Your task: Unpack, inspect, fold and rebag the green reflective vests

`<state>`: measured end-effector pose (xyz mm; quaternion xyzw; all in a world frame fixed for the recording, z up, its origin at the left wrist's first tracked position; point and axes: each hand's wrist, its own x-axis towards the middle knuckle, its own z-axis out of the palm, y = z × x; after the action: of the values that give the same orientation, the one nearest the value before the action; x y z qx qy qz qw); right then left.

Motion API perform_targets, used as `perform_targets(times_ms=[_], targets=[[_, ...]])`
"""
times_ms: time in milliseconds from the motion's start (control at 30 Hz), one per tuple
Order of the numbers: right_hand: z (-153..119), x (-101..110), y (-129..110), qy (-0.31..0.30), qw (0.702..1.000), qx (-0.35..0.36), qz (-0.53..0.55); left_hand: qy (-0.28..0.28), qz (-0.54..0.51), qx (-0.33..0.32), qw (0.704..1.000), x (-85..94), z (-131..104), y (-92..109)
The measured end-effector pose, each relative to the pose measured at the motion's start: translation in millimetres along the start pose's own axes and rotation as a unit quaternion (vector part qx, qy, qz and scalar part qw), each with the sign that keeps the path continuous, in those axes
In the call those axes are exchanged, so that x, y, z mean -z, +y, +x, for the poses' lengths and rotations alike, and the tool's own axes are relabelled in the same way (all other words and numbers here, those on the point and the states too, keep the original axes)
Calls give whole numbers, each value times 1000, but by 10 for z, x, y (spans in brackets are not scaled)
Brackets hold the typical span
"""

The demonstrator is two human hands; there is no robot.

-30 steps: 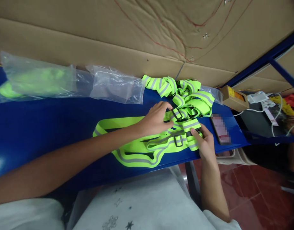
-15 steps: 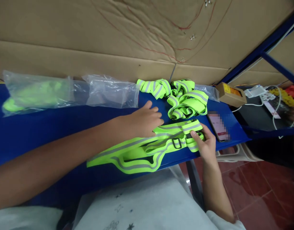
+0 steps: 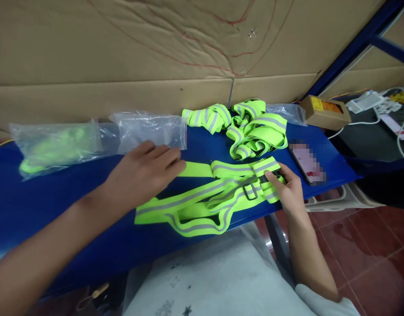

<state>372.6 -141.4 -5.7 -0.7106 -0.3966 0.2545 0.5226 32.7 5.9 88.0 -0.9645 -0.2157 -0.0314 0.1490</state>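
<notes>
Bright yellow-green reflective straps with grey stripes lie in loops along the blue table. My left hand is closed on one strap of this set and holds it stretched out to the left; its fingertips are partly hidden. At the other end, my right hand pinches the gathered straps between thumb and fingers. A black slider buckle shows just left of my right thumb. Behind lie two tangled bundles of the same strap, a smaller one and a larger one.
Clear plastic bags lie along the cardboard-covered wall, one bag with yellow-green material inside. A phone rests right of my right hand. Behind it stand a small cardboard box and white cables. The table's front edge runs close to my body.
My left hand has moved left, drawing a strap out with it and turning its stripe-free side up. My right hand keeps its hold on the gathered straps. The view has shifted slightly.
</notes>
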Motion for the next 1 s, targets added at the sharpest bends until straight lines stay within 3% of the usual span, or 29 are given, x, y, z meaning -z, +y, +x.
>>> perform_targets(times_ms=[67,167,233,300,400,467,567,700,833,1000], targets=[[12,11,-1,7,1000,-8,-14,8,30,-26,999,-26,-205,107],[29,7,-12,8,999,-7,-31,-44,-48,-20,998,-31,-493,266],[36,-5,-15,2,999,-1,-38,-53,-78,2,996,48,-563,376],[39,-17,-18,-4,999,0,-43,-27,-72,26,997,175,-473,534],[37,-23,-28,-10,999,0,-43,41,-107,84,990,272,-107,892],[28,-13,-38,-18,999,5,-44,72,-146,57,985,171,162,1148],[10,29,-38,-37,999,2,-33,41,-171,54,983,-165,426,1383],[20,94,0,-35,999,-15,-15,-37,-177,71,981,-478,496,1378],[51,63,-20,7,992,38,-119,-59,-152,56,985,-452,461,1354],[-78,-198,-207,49,919,175,-350,-34,-133,53,989,-455,464,1442]])
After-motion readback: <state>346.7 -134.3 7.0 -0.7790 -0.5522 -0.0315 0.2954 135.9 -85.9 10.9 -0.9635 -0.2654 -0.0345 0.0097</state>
